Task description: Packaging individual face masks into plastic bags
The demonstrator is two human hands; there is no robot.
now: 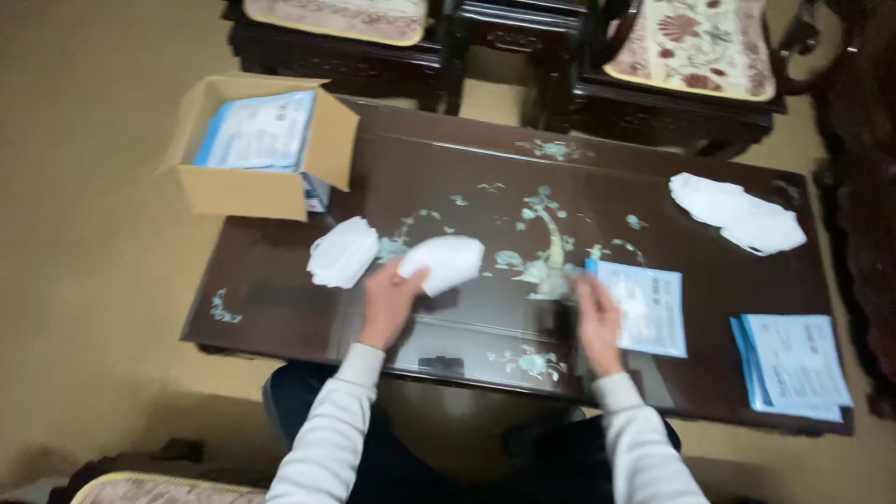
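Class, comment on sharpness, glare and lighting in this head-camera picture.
Head view: soft all over, with motion blur on the right hand and the print on the blue-edged packet; the glossy dark table mirrors pale reflections near its front edge; lighting is dim and warm.

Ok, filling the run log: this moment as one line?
left hand: holds white folded mask | right hand: on flat blue-edged packet | dark inlaid table

A folded white mask (446,261) is held up tilted; a flat blue-white packet (644,306) lies rightward.
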